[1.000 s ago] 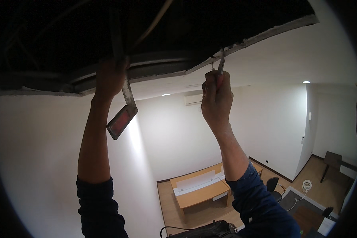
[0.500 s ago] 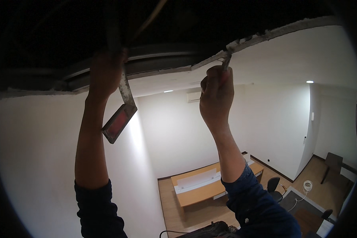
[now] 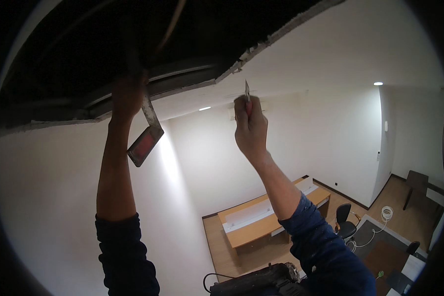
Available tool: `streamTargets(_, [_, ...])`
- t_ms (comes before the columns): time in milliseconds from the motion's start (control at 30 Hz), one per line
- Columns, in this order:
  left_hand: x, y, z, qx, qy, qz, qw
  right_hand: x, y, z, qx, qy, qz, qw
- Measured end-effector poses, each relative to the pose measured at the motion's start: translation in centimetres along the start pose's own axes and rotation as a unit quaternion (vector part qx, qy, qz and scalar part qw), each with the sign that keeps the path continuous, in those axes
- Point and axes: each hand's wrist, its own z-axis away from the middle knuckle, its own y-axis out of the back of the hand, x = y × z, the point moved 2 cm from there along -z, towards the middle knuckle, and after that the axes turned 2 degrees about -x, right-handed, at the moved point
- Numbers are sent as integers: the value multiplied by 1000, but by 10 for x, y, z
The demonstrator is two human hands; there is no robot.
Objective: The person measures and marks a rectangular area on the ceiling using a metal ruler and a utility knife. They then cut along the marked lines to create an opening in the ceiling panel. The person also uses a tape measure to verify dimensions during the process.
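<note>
Right fingers (image 3: 241,111) around pointed knife (image 3: 247,89), angled metal square (image 3: 145,146), ragged ceiling edge (image 3: 240,63)

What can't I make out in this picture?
In the head view:
Left hand: finger placement lost in shadow.
Metal square: upper end lost in darkness.
Knife: handle mostly covered by the right hand.
Ceiling opening: inside too dark.
Black equipment: cut off by the lower edge.

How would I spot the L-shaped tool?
Find the dark opening in the ceiling, then the left hand raised at its edge. The L-shaped tool slants down below that hand. Its chunky, red-centred handle sets it apart from the slim, pointed blade in the right hand.
</note>
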Motion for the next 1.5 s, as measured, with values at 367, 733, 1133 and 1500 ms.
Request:
streamTargets(367, [22, 19, -9, -64, 272, 283, 918, 10, -10, -27, 3, 36, 5, 999])
streamTargets(733, [13, 15, -3, -41, 208, 202, 956, 17, -23, -32, 11, -1, -60, 998])
streamTargets(1133, [12, 9, -5, -10, 183, 266, 946, 104, -54, 23, -75, -139, 66, 985])
streamTargets(1500, [16, 13, -2, -46, 248, 270, 929, 33, -31, -20, 33, 1, -48, 998])
